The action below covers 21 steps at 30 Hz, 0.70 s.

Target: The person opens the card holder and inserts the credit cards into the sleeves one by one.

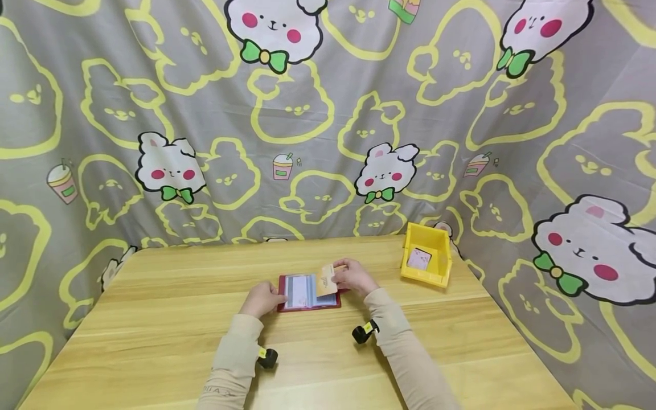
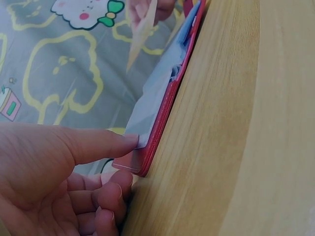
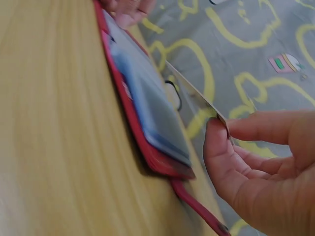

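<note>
An open red card holder (image 1: 311,287) with clear plastic sleeves lies on the wooden table. A pale card shows in its left sleeve. My left hand (image 1: 260,299) holds the holder's left edge, thumb (image 2: 115,143) pressed on the sleeve page and the other fingers curled at the rim. Between thumb and forefinger, my right hand (image 1: 353,277) pinches a yellowish card (image 1: 326,281) by its right side. That card is tilted above the right-hand sleeves, apart from them in the right wrist view. A red strap (image 3: 199,209) with a snap sticks out from the holder's right end.
At the back right of the table (image 1: 169,341) stands a yellow bin (image 1: 435,278) with a pinkish patterned card (image 1: 419,259) inside. A grey cartoon-print curtain (image 1: 318,154) hangs behind the table and along its sides. Small black cameras are strapped to both wrists.
</note>
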{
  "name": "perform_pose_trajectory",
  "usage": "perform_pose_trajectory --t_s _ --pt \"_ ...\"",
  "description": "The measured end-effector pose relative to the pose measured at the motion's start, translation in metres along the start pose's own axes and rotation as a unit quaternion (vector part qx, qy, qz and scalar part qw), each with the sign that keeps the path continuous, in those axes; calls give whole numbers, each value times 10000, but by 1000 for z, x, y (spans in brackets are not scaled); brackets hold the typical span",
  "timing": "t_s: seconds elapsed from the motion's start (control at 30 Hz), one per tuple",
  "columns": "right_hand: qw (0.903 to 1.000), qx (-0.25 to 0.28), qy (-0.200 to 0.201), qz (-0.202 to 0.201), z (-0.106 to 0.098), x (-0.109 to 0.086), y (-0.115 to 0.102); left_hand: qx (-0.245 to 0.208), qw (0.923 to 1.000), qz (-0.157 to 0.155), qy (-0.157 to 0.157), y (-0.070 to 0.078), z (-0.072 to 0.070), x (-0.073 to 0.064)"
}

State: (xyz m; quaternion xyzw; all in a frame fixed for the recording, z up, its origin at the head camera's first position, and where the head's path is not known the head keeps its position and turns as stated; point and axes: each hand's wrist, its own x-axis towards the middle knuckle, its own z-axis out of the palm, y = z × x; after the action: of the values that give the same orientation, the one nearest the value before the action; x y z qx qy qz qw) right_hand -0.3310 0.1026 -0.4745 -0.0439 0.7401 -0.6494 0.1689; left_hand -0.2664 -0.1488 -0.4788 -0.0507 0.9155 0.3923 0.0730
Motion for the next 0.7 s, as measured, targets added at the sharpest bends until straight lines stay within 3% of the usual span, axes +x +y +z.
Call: perform_pose_trajectory --t_s 0.23,0.7 --pt "9986 -498 -148 134 18 3 1 16 10000 -5 8 1 0 0" --pt "9950 -993 -8 89 27 7 5 0 10000 -6 -16 1 -1 0"
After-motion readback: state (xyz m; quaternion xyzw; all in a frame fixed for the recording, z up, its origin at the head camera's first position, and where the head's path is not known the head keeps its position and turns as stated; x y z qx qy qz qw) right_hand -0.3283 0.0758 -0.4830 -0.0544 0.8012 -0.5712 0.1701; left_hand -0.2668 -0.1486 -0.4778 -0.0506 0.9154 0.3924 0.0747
